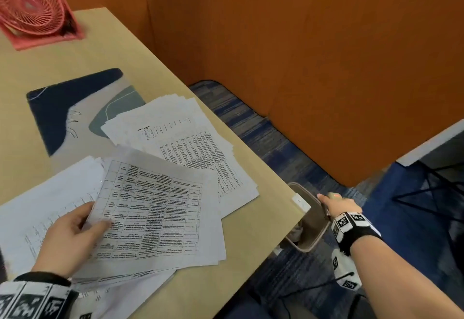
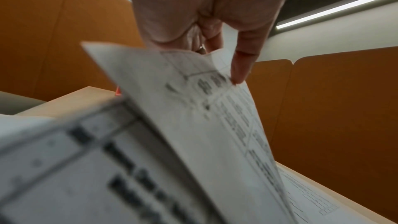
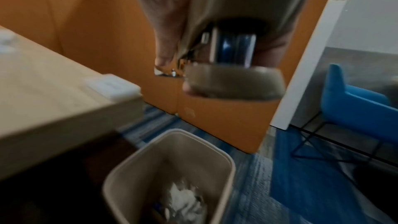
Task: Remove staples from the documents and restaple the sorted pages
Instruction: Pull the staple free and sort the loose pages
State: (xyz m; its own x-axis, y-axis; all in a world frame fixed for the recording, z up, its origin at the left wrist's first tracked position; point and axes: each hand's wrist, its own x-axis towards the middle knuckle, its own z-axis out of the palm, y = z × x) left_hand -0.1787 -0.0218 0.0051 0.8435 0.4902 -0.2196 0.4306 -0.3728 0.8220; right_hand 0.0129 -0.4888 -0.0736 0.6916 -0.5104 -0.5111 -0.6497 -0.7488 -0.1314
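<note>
While gripping stapler (image 3: 231,47), right hand (image 1: 337,205) outstretched.

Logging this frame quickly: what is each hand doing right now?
Left hand: pinching the edge of the top printed sheet on the desk.
Right hand: closed around a stapler-like tool, held over the waste bin.

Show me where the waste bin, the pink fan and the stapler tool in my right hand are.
waste bin (image 3: 224,157): right wrist view, far rim.
pink fan (image 1: 30,5): head view, grille.
stapler tool (image 3: 232,48): right wrist view, its dark blue body.
</note>
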